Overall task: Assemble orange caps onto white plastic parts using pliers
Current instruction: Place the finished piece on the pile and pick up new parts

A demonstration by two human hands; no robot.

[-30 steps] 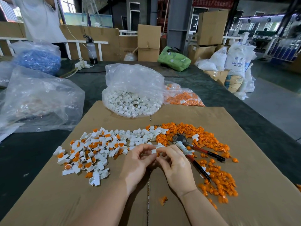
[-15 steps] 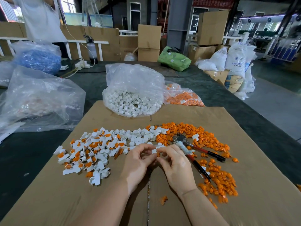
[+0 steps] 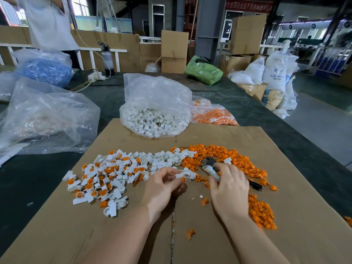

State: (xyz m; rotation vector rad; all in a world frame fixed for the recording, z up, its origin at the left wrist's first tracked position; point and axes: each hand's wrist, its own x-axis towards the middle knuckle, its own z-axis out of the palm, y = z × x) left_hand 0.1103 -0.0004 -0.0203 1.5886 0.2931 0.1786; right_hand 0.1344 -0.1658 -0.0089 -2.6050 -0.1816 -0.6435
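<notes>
L hand [image 3: 163, 184] pinching white plastic part [image 3: 185, 175] w/ orange cap [image 3: 183, 179], R hand [image 3: 227, 184] blurred over pliers [image 3: 209, 164], grip unclear, loose orange caps [image 3: 228, 155] at 1 o'clock, bag of white parts [image 3: 152, 121] at 12 on counter [image 3: 257, 115]

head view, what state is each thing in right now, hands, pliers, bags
left hand: pinches a white part with an orange cap
right hand: fingers on the pliers, grip unclear from blur
pliers: lying on the orange cap pile
bag of white parts: open at the top, slumped
bag of orange caps: lying flat
</notes>
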